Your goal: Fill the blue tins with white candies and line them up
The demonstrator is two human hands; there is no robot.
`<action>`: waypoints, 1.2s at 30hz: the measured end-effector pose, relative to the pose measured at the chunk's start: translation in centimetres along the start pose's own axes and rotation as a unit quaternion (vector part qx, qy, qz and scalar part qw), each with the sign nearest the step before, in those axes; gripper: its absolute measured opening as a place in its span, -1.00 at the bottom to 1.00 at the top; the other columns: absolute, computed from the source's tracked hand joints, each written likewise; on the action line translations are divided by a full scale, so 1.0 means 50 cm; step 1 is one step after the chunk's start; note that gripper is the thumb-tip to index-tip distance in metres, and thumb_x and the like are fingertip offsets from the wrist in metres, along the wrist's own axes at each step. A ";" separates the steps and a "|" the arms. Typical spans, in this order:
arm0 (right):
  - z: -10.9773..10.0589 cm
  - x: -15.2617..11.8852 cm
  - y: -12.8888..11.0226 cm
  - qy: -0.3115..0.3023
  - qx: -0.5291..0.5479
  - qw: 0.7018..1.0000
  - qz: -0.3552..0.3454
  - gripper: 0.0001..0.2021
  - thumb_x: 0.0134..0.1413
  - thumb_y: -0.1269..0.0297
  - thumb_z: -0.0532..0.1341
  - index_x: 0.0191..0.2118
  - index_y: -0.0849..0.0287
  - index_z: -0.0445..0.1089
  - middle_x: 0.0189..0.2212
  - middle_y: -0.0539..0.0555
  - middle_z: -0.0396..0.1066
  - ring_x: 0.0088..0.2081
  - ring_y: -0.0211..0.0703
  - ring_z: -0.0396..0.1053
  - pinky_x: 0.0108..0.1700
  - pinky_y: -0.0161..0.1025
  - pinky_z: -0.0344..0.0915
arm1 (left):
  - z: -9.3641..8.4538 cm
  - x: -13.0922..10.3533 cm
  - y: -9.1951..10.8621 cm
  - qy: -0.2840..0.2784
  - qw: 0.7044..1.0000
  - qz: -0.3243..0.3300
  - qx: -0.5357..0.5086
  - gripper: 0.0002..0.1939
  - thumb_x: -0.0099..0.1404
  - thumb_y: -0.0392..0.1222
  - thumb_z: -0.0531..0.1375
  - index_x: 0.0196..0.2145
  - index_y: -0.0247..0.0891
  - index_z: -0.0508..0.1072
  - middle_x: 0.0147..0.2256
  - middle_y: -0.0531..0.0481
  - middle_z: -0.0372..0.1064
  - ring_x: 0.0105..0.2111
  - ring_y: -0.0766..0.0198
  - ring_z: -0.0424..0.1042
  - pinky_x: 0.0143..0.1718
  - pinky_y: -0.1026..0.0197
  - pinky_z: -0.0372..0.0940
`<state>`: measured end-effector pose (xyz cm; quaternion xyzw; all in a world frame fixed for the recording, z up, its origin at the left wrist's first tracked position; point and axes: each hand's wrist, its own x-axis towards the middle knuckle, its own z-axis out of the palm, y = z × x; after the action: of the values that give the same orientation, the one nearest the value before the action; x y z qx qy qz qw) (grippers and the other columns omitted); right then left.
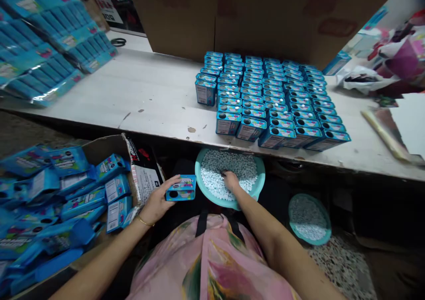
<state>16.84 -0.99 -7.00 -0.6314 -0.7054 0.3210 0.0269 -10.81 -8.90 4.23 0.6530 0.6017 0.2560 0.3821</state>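
Observation:
My left hand (157, 203) is closed around a small blue carton (181, 188) with a round dark spot on one face, held just left of a turquoise basin (264, 182). The basin is filled with small white pellets (212, 182). Over these pellets my right hand (231, 181) reaches in, fingers drawn together at something small and dark. What that dark thing is cannot be made out, and the fingertips are partly hidden.
Rows of upright blue cartons (275, 109) stand on the white table (156, 96) before a large cardboard box (252, 21). Wrapped carton packs (43, 43) and scissors (118, 42) lie left. Below, an open box holds loose cartons (83, 202). A second basin (328, 233) sits right.

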 end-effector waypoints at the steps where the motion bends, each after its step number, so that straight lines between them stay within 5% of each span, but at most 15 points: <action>1: 0.007 0.008 -0.002 0.005 0.048 0.999 -0.003 -0.70 -0.01 0.45 0.01 -0.19 0.23 0.40 -0.27 0.10 0.43 -0.19 -0.08 0.33 -0.14 -0.25 0.20 | -0.001 0.007 0.005 0.018 1.000 -0.011 -0.003 -0.52 0.02 -0.08 0.16 -0.05 -0.07 0.25 0.03 0.02 0.19 0.02 0.16 0.20 0.08 0.07 0.07; 7: -0.036 -0.008 0.046 0.016 0.221 0.975 -0.016 -0.69 -0.09 0.44 -0.01 -0.24 0.34 0.39 -0.46 0.04 0.40 -0.39 -0.25 0.31 -0.28 -0.33 0.21 | 0.009 0.070 0.050 0.068 0.997 -0.040 0.012 -0.52 -0.02 0.06 0.17 -0.14 -0.16 0.28 -0.28 0.05 0.37 -0.27 0.21 0.36 -0.13 0.15 0.24; 14: -0.201 -0.103 0.076 0.027 0.267 0.962 -0.042 -0.65 -0.14 0.39 0.01 -0.19 0.30 0.39 -0.55 -0.01 0.35 -0.57 -0.35 0.20 -0.48 -0.39 0.17 | 0.084 0.156 0.073 0.097 0.987 0.018 0.126 -0.56 -0.03 0.07 0.19 -0.20 -0.17 0.37 -0.32 0.00 0.35 -0.26 0.19 0.30 -0.19 0.21 0.21; 20: -0.300 -0.141 0.022 0.021 0.102 0.990 -0.092 -0.68 -0.06 0.37 0.04 -0.18 0.20 0.42 -0.45 0.01 0.41 -0.41 -0.27 0.30 -0.34 -0.36 0.16 | 0.153 0.191 0.087 0.049 0.981 0.037 0.185 -0.61 0.01 -0.05 0.18 -0.16 -0.13 0.35 -0.30 0.01 0.37 -0.27 0.16 0.26 -0.23 0.23 0.20; 24: -0.319 -0.144 -0.034 0.015 -0.074 0.993 -0.087 -0.73 -0.03 0.41 0.03 -0.25 0.17 0.44 -0.35 0.04 0.43 -0.24 -0.17 0.32 -0.24 -0.33 0.14 | 0.180 0.193 0.097 0.022 0.976 0.052 0.212 -0.62 0.02 -0.10 0.18 -0.15 -0.13 0.35 -0.26 -0.01 0.37 -0.23 0.12 0.23 -0.18 0.19 0.16; 28: -0.330 -0.150 -0.092 -0.006 -0.216 0.974 -0.073 -0.75 -0.07 0.50 0.02 -0.34 0.22 0.43 -0.39 0.13 0.42 -0.28 -0.12 0.35 -0.26 -0.26 0.16 | 0.193 0.193 0.099 0.006 0.970 0.075 0.231 -0.62 0.01 -0.13 0.19 -0.15 -0.16 0.35 -0.25 -0.05 0.36 -0.22 0.08 0.21 -0.18 0.14 0.15; 33: -0.346 -0.164 -0.147 -0.022 -0.276 0.958 -0.074 -0.75 -0.06 0.51 0.00 -0.31 0.25 0.39 -0.35 0.21 0.40 -0.29 -0.09 0.37 -0.27 -0.22 0.21 | 0.205 0.195 0.091 0.017 0.964 0.085 0.251 -0.61 0.00 -0.13 0.19 -0.15 -0.17 0.35 -0.26 -0.04 0.37 -0.23 0.09 0.22 -0.21 0.15 0.16; 36: -0.355 -0.173 -0.129 -0.013 -0.275 0.958 -0.081 -0.74 -0.05 0.50 -0.02 -0.30 0.19 0.38 -0.33 0.16 0.40 -0.28 -0.10 0.36 -0.27 -0.25 0.21 | 0.205 0.197 0.079 0.033 0.966 0.090 0.238 -0.61 0.00 -0.13 0.20 -0.16 -0.17 0.35 -0.26 -0.01 0.38 -0.25 0.13 0.24 -0.20 0.18 0.16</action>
<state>20.82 -1.40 13.39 -0.5506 -0.8157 0.1199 -0.1311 1.09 -1.10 0.29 0.7679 0.5963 0.1601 0.1705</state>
